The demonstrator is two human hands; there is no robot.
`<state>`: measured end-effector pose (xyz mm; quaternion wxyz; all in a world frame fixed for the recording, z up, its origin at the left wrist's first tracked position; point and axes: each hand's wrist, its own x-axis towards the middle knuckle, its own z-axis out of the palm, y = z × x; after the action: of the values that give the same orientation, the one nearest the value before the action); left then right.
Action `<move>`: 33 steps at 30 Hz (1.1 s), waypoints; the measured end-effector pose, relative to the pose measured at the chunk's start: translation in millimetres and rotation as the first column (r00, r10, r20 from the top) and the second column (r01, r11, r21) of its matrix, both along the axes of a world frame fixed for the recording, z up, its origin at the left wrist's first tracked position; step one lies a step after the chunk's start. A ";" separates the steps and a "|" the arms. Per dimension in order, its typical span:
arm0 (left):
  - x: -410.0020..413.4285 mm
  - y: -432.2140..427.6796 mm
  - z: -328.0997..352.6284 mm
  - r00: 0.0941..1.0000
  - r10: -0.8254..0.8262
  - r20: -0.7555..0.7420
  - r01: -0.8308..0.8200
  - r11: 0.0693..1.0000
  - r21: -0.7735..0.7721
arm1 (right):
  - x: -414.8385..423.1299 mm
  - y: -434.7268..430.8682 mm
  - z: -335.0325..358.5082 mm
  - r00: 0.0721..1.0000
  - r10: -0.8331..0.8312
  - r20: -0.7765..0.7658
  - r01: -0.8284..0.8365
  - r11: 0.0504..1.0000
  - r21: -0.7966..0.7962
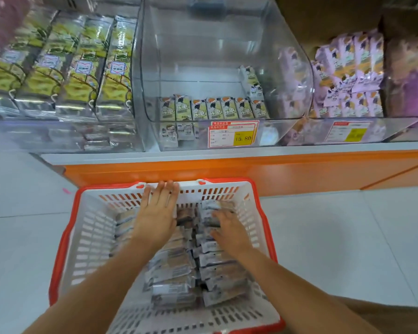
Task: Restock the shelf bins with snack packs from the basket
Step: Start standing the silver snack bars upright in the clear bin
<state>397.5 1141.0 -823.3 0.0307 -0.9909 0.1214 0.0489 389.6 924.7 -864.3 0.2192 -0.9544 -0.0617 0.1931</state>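
Left hand [158,213] flat, fingers straight, empty; right hand [229,229] on snack packs [174,268], lower centre, grip unclear. Clamp row between palms, lift clear of basket [89,237]

A shop: clear shelf bins [227,68] of packaged snacks [212,108], a price tag [233,134] reading 15.80, and a shopping basket [87,237] on the floor.

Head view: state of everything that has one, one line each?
basket, on the floor, loaded
snack packs, stacked in rows inside the basket
left hand, flat, fingers straight, over the packs
right hand, fingers bent onto the right row, grip unclear
middle bin, nearly empty, one row at the front
left bin, full
right bin, well stocked
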 end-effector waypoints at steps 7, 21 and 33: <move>-2.4 -7.4 -9.8 0.998 0.056 -0.009 -0.056 0.998 0.020 | 12.0 3.7 -14.5 0.997 0.011 0.071 -0.006 0.998 -0.069; -5.8 -19.2 6.8 0.990 0.099 -0.104 -0.090 0.992 0.083 | 11.8 5.9 -11.9 0.972 0.164 0.165 -0.128 0.969 -0.211; -7.8 -20.8 37.9 0.983 0.176 -0.047 -0.182 0.964 -0.192 | 1.0 -1.1 81.2 0.955 -0.250 -0.162 0.295 0.719 0.629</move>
<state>389.7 1120.2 -785.4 -0.0730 -0.9952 0.0359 0.0537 390.6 923.6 -783.1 0.5622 -0.8116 0.0240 0.1568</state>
